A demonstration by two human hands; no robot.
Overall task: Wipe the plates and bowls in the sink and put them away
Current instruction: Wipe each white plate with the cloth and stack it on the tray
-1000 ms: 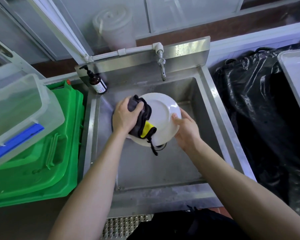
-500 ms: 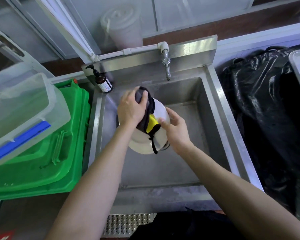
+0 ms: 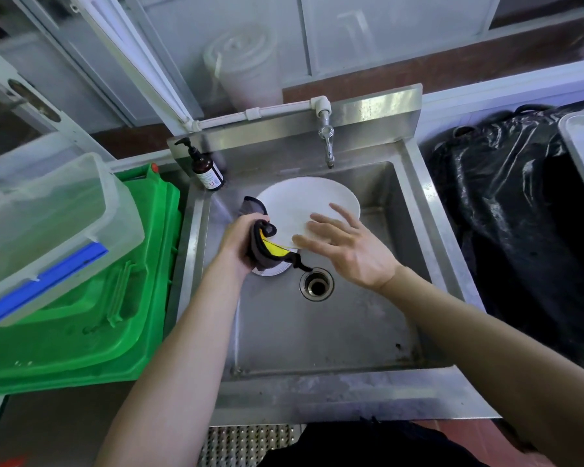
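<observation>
Left hand (image 3: 241, 242) grips dark cloth (image 3: 262, 246) against white plate (image 3: 304, 207), held tilted over sink (image 3: 334, 332); right hand (image 3: 348, 246) spread open, apparently off it. Risk: one-handed hold, plate slips onto plates (image 3: 270, 269) beneath.

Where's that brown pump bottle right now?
In the head view, the brown pump bottle stands on the sink rim's back left corner, beside the green bin, left of the tap.

I see my left hand (image 3: 241, 244) gripping a dark cloth (image 3: 262, 244) and a white plate (image 3: 309, 205) over the sink (image 3: 317, 332). My right hand (image 3: 348, 247) is spread flat beside the plate.
</observation>
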